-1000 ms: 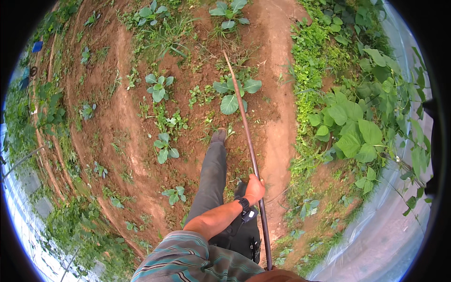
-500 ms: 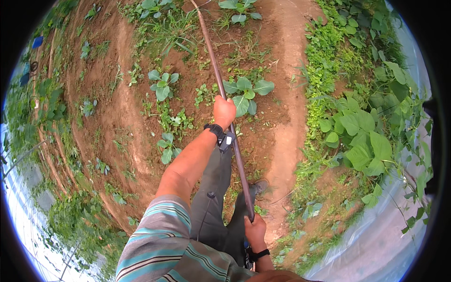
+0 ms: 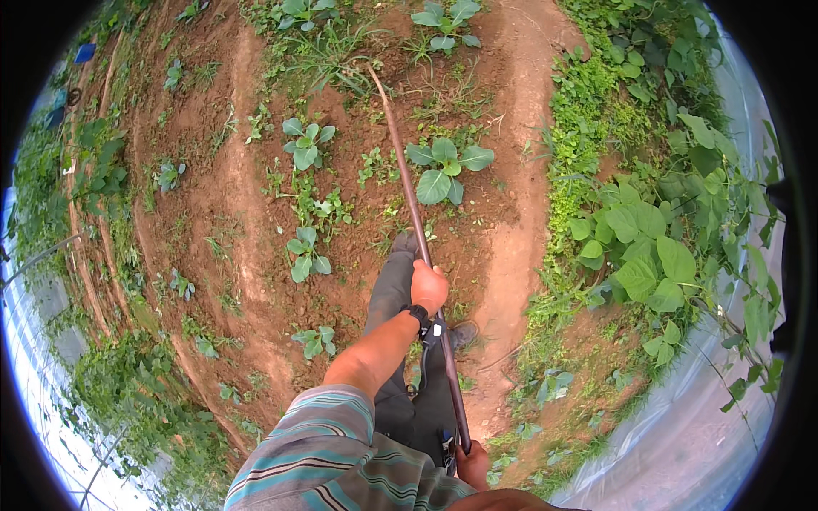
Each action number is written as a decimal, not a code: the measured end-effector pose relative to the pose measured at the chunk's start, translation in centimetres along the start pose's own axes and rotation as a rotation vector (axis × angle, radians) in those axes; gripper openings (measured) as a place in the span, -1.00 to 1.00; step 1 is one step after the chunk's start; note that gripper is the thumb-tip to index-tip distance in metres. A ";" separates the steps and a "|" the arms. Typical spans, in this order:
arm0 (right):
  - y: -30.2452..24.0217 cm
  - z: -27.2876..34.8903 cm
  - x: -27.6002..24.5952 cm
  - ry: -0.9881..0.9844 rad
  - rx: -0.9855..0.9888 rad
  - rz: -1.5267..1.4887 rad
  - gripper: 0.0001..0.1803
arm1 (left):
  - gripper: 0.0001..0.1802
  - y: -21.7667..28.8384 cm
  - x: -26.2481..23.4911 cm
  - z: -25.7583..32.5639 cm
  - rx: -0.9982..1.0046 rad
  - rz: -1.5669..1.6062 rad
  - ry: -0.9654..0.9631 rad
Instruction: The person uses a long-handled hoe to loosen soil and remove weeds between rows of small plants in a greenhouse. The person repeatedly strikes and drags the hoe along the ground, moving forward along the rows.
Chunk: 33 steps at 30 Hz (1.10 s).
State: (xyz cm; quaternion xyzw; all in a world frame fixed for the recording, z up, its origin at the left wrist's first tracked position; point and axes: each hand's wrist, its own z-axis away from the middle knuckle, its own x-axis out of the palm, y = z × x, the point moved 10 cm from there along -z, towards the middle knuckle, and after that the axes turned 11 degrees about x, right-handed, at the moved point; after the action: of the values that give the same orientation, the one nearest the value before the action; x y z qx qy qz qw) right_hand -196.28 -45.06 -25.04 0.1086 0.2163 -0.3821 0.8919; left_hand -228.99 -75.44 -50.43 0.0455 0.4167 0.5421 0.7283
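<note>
Both hands' grip closes on pole [image 3: 415,213]; bare furrow [image 3: 511,247] beside.

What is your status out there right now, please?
Left hand shut on long pole, right hand at its near end. Far end down among weeds. Leafy seedling beside it.

No packages, labels, signs or screens show anywhere in this garden plot (only soil, leafy plants and weeds appear).
</note>
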 end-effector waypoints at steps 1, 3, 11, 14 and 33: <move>2.6 2.1 -1.0 0.020 -0.022 0.022 -0.70 | -0.63 -1.6 1.3 3.8 -0.051 -0.004 -0.028; 9.7 5.3 -1.8 -0.069 0.178 0.188 -0.71 | -0.61 -3.7 3.7 10.8 -0.066 0.051 -0.087; 7.3 2.5 -1.1 0.035 0.095 0.193 -0.72 | -0.59 -4.1 3.5 6.7 -0.036 0.072 -0.124; -4.5 -3.2 0.7 0.045 -0.053 0.038 -0.72 | -0.62 0.3 -1.4 -4.9 0.079 0.056 -0.021; 6.1 2.9 -1.8 -0.057 0.030 0.248 -0.72 | -0.64 -6.9 0.9 8.4 -0.140 0.024 -0.032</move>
State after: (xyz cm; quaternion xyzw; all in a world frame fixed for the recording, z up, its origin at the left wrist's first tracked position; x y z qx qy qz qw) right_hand -192.03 -40.75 -21.48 0.1368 0.1701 -0.2751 0.9363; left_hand -218.23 -74.27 -48.99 0.0082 0.3655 0.5776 0.7298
